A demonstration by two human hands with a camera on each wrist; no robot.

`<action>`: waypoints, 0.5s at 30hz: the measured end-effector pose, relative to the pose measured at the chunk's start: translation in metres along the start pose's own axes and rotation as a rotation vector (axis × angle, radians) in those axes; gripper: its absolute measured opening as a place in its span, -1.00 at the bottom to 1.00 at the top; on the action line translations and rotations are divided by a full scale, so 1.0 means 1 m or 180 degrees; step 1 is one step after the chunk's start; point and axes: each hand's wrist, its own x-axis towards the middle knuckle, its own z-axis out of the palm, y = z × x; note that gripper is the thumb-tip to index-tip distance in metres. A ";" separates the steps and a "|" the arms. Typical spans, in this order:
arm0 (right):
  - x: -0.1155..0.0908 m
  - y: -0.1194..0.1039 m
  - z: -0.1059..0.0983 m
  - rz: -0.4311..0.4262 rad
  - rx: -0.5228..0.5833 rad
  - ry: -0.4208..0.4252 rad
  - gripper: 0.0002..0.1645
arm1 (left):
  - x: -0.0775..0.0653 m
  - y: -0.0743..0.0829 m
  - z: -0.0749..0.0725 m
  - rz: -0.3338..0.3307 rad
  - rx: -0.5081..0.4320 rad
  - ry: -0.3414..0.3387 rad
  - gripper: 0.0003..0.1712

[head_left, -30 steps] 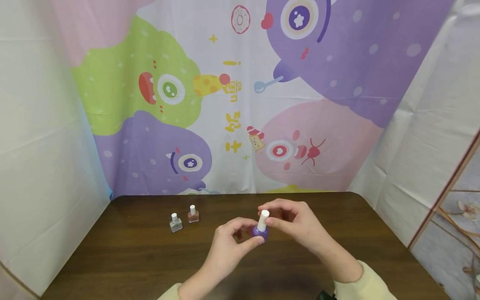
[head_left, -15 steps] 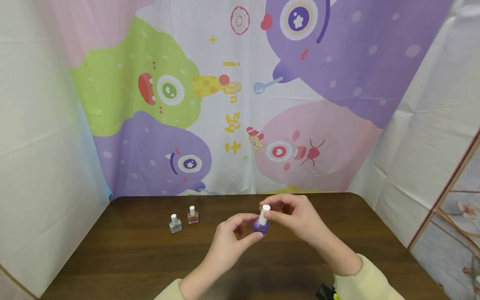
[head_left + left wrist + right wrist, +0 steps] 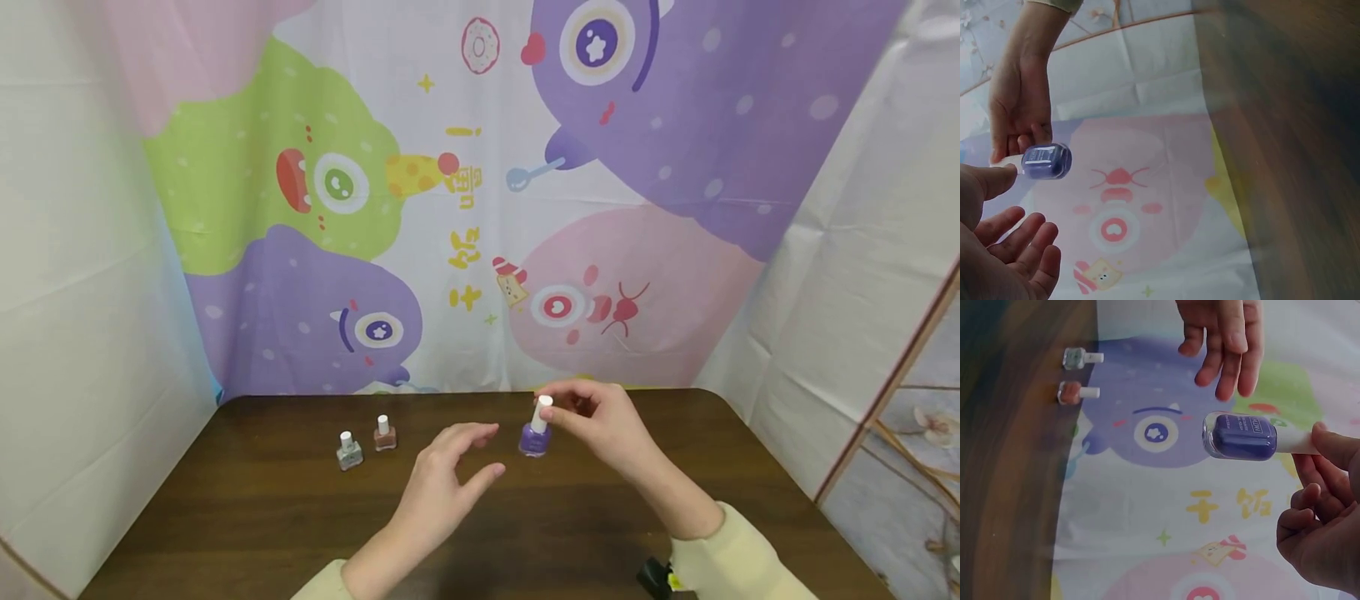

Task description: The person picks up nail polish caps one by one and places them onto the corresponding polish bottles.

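A bottle of purple nail polish (image 3: 535,440) with a white cap is held up by my right hand (image 3: 603,425), whose thumb and fingers pinch the cap. In the right wrist view the purple glass body (image 3: 1241,436) hangs free of any other hand. To its left, my left hand (image 3: 446,475) stands apart from the bottle, thumb and fingers spread and nothing between them. Further left on the table are a silvery-grey nail polish bottle (image 3: 349,452) and a brownish-pink nail polish bottle (image 3: 385,435), both upright with white caps.
The dark wooden table (image 3: 262,517) ends at a cartoon-print curtain (image 3: 465,350). White cloth hangs on both sides. A small black object (image 3: 655,577) with a yellow-green part lies near the right sleeve, at the bottom of the head view.
My left hand has let go of the purple nail polish bottle and drawn back to the left. The right hand has carried the bottle slightly right and away.
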 end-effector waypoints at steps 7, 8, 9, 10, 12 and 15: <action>0.004 0.010 -0.001 0.0081 -0.0031 0.0164 -0.72 | -0.005 -0.007 -0.006 0.0261 0.0242 0.0174 -0.52; 0.005 0.012 -0.001 0.0085 -0.0030 0.0191 -0.72 | -0.006 -0.008 -0.007 0.0297 0.0301 0.0196 -0.52; 0.006 0.014 -0.001 0.0087 -0.0027 0.0218 -0.73 | -0.007 -0.009 -0.007 0.0336 0.0356 0.0220 -0.52; 0.006 0.016 -0.001 0.0086 -0.0023 0.0241 -0.72 | -0.008 -0.011 -0.008 0.0368 0.0418 0.0237 -0.52; 0.007 0.020 0.000 0.0088 -0.0020 0.0288 -0.71 | -0.011 -0.014 -0.009 0.0460 0.0555 0.0287 -0.51; 0.009 0.028 0.001 0.0109 0.0011 0.0332 -0.69 | -0.016 -0.020 -0.011 0.0631 0.0731 0.0389 -0.50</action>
